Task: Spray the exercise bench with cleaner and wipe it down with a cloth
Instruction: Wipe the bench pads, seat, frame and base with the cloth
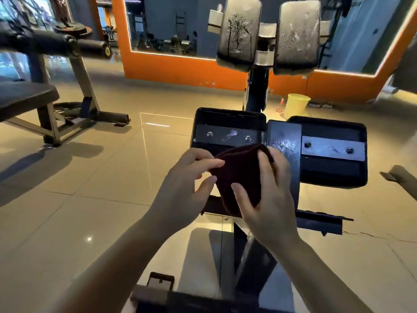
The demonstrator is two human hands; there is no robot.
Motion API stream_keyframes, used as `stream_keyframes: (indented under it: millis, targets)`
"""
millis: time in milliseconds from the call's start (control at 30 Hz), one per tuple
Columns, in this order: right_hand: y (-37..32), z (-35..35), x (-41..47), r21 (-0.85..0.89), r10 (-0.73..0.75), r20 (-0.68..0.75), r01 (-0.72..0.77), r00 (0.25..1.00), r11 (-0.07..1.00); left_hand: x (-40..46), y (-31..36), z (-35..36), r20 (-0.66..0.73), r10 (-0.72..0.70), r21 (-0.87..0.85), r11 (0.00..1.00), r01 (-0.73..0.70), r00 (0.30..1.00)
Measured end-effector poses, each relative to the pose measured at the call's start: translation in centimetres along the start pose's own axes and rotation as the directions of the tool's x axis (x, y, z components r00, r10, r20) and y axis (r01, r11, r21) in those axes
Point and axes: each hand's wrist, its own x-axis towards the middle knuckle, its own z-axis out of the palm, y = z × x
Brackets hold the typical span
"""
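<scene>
No brand names or readable writing anywhere that I could make out, just a small yellow disc on the end of a roller [107,50] at far left, too blurry to read.

Both hands were up in the middle of the view, working a dark maroon cloth [242,177]. The left hand [187,188] pinched the cloth's left edge between thumb and fingertips, and the right hand [268,199] had its fingers and thumb curled round the right side of it, so neither hand was free. The cloth hung bunched between them, in front of the exercise bench [230,123].

That bench sat right behind the hands: two black pads low down, each crossed by a metal strap with bolts, and a dark centre post [284,141] between them with a patch of white foamy spray on it. Higher up and further off stood two upright pads [239,32], greyish with spray, and dark drips ran down the left one.

Only container in sight was a yellow bucket [296,106] on the floor beyond the bench, by the orange wall [180,68]. Couldn't see inside it. Something small and red stood just left of it, too tiny to tell what.

Over on the left stood another bench [24,98] on an angled frame, well apart. A big mirror [167,26] was set in the orange wall, and the floor was glossy beige tile [90,177].
</scene>
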Motion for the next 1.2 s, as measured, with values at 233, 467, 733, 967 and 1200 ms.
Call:
stream_keyframes:
  millis: [233,467,733,967,1200]
  targets:
    - [-3.0,-0.2,1.6,-0.156,0.042,-0.079,-0.054,0.996,0.986,1.7,-0.8,-3.0,0.233,0.014,-0.118,0.993,0.014,0.972]
    - [-7.9,-3.5,1.6,-0.37,0.042,-0.11,-0.08,0.993,0.926,2.5,-0.5,-7.5,0.301,0.149,-0.35,0.936,-0.037,0.942]
    - [-11.1,-5.7,2.7,-0.573,-0.044,-0.159,-0.056,0.986,0.818,3.1,-2.4,-10.9,0.317,0.311,-0.387,0.905,-0.177,0.896]
    - [-7.7,-5.8,1.3,-0.604,-0.086,-0.236,-0.077,0.968,0.794,5.0,-5.6,-8.7,0.375,0.291,-0.038,0.953,-0.299,0.88]
    - [0.4,0.2,3.3,-0.45,0.166,-0.314,-0.3,0.935,0.841,9.1,-11.7,-3.3,0.292,0.326,0.16,0.91,-0.382,0.899]
